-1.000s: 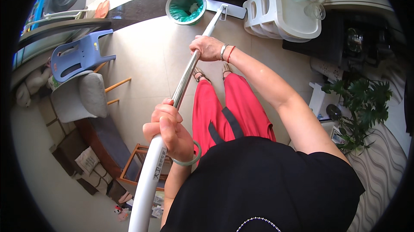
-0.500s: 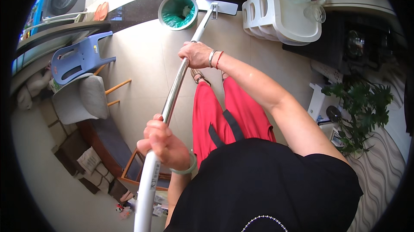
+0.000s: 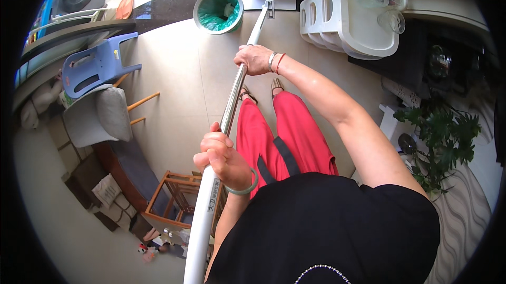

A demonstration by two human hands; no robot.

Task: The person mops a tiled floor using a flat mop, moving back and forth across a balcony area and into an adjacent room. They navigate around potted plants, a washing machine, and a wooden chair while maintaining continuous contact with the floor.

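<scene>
A flat mop runs slantwise from the bottom edge up to the far side of the floor. My left hand, with a pale green bangle at its wrist, is wrapped round the upper part of the handle, where the white sleeve meets the metal tube. Farther down the pole, my right hand grips the metal; a silver bangle and a red string circle that wrist. The mop's white flat head lies on the tiles along the dark threshold, just right of a bin lined with a green bag.
A white tiered rack with clear containers on top stands at the far right. To the left are a blue plastic chair and a grey padded chair. A brown wooden frame sits lower left, and a leafy plant grows at right.
Both hands have moved right and slightly forward with the mop handle. The mop head has shifted a little to the right, away from the bin, and lies straighter along the threshold.
</scene>
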